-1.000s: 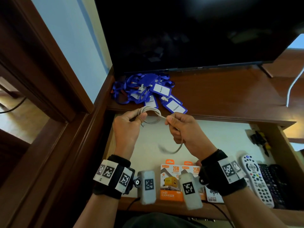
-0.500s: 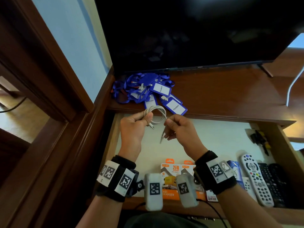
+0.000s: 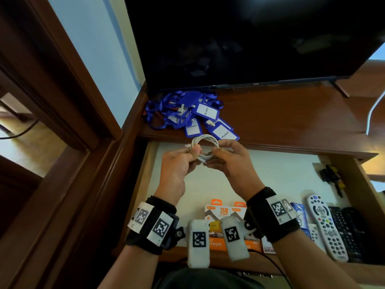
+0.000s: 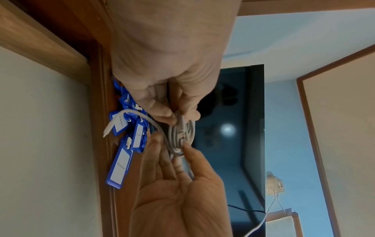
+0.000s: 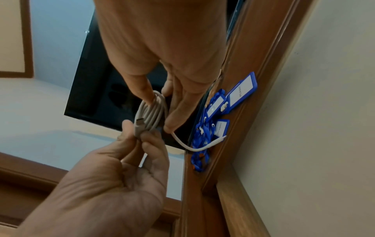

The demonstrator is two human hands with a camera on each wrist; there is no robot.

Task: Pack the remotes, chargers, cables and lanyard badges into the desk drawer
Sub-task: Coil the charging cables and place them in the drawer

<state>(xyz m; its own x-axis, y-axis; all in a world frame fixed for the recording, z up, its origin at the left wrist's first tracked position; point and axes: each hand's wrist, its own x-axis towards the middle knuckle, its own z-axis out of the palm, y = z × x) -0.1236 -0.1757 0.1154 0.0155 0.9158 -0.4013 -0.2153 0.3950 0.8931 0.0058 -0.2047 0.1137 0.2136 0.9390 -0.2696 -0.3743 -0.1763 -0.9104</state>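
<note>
A white cable (image 3: 205, 140) wound into a small coil hangs above the back of the open drawer (image 3: 270, 174). My left hand (image 3: 191, 155) pinches its left side, and a short free end pokes out leftward. My right hand (image 3: 214, 156) pinches the right side. In the right wrist view my right hand (image 5: 138, 133) presses a plug against the coil (image 5: 150, 115). The left wrist view has my left hand (image 4: 174, 144) pinching the loops (image 4: 180, 136). Blue lanyard badges (image 3: 187, 113) lie heaped on the desk top. Boxed chargers (image 3: 216, 213) and remotes (image 3: 325, 224) lie at the drawer's front.
A dark TV screen (image 3: 250, 38) stands on the desk behind the badges. A black and yellow object (image 3: 331, 176) lies at the drawer's back right corner. A white cord (image 3: 373, 113) runs over the desk at the far right. A wooden frame borders the left.
The loose tail that hung from my right hand is now wound into the coil. My hands have come together and risen slightly toward the desk edge.
</note>
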